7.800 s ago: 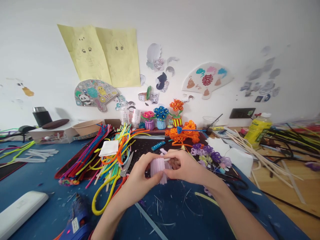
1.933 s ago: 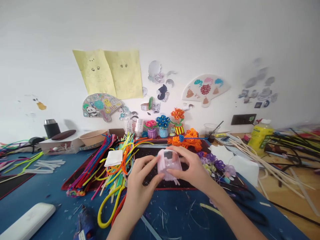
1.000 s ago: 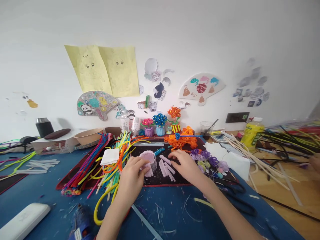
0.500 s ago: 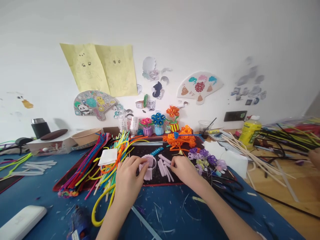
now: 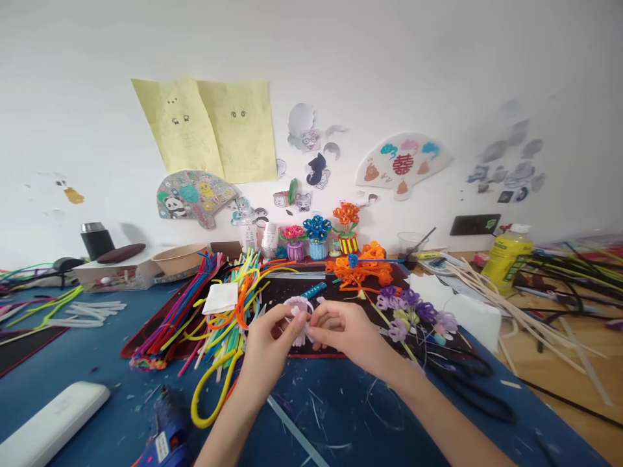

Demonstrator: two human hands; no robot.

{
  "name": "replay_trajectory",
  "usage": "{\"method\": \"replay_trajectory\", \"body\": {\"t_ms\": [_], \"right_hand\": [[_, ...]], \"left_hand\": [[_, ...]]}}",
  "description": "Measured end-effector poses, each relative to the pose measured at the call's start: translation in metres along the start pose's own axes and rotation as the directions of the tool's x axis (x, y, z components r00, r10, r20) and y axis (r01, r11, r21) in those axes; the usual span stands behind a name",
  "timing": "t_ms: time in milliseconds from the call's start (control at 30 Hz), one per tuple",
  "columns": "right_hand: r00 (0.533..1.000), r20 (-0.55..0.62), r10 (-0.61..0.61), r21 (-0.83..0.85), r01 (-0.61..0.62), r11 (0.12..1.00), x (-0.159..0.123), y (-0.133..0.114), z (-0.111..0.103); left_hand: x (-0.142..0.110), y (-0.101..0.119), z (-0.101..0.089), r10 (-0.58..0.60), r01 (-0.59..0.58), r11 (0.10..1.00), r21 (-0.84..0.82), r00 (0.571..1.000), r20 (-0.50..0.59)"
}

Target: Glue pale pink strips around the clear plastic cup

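My left hand (image 5: 275,334) is closed, its thumb and forefinger pinched at a round ring lined with short lilac pipe cleaner pieces (image 5: 298,302). Against its right side, my right hand (image 5: 343,329) is closed too, with a short lilac pipe cleaner piece between thumb and forefinger. The fingertips of both hands nearly meet and cover much of the ring. Below them lies a dark, red-edged mat (image 5: 304,353). The loose lilac pieces on the mat are hidden behind my right hand.
Bundled colourful pipe cleaners (image 5: 168,318) lie left, with a blue glue gun (image 5: 165,421) and white case (image 5: 58,425) nearer me. Purple flowers (image 5: 409,308) and black pipe cleaners (image 5: 487,383) are right. Small potted flowers (image 5: 317,240) and orange pipe cleaner blooms (image 5: 372,266) stand behind.
My right hand has moved left from the loose lilac pieces to the ring, bringing a piece. My left hand stays by the ring. The whole view has shifted slightly.
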State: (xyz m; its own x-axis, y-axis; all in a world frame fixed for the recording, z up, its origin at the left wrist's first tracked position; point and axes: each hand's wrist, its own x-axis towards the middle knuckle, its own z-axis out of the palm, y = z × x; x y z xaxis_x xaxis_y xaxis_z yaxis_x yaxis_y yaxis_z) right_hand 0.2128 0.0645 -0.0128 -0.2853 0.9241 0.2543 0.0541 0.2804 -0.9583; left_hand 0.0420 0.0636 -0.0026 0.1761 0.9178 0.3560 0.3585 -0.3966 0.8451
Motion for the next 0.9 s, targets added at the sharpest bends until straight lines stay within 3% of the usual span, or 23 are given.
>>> {"method": "replay_trajectory", "body": {"t_ms": [167, 333, 633, 900], "right_hand": [[0.992, -0.105, -0.063, -0.066, 0.056, 0.996, 0.002, 0.0, -0.006], [0.989, -0.008, -0.146, -0.028, 0.145, 0.989, -0.001, -0.009, -0.004], [0.994, -0.042, -0.106, -0.087, 0.102, 0.991, -0.002, -0.011, -0.003], [0.995, -0.083, -0.055, -0.079, 0.049, 0.996, -0.001, -0.007, -0.003]], "left_hand": [[-0.002, 0.003, -0.001, -0.03, 0.037, 0.998, -0.054, 0.99, 0.135], [-0.002, 0.005, 0.001, -0.04, 0.063, 0.996, -0.068, 0.951, 0.306], [-0.003, 0.004, -0.004, -0.039, 0.021, 0.998, 0.059, 0.946, 0.322], [0.0, 0.001, -0.003, -0.06, 0.033, 0.994, 0.107, 0.964, 0.26]]}}
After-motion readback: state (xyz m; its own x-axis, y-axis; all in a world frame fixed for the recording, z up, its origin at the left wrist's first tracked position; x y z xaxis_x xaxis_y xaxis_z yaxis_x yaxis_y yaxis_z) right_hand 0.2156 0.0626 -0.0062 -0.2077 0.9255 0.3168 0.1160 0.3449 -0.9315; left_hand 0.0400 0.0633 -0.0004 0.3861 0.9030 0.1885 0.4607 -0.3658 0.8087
